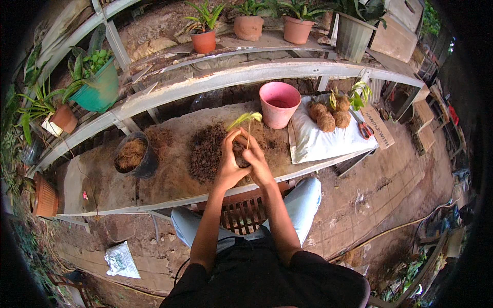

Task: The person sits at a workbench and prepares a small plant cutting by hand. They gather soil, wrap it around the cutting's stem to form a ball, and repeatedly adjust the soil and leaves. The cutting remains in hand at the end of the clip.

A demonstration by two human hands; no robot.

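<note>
My left hand [228, 164] and my right hand [258, 160] are cupped together around a small seedling [246, 119]. Its pale green leaves and thin stem rise above my fingers. Between my palms a dark clump of soil [239, 152] at its base partly shows; the rest is hidden by my hands. Just left of them a heap of dark loose soil [203, 156] lies on the bench [169, 187]. Beyond my right hand stands a pink pot [280, 110], with no plant showing in it.
On the right, a white sack [314, 148] bears several fibre-wrapped root balls [324, 119] with shoots, beside scissors [364, 128] and cardboard [377, 128]. A black pot of coir fibre [132, 155] stands left. A metal rail [215, 82] and potted plants [204, 41] lie behind.
</note>
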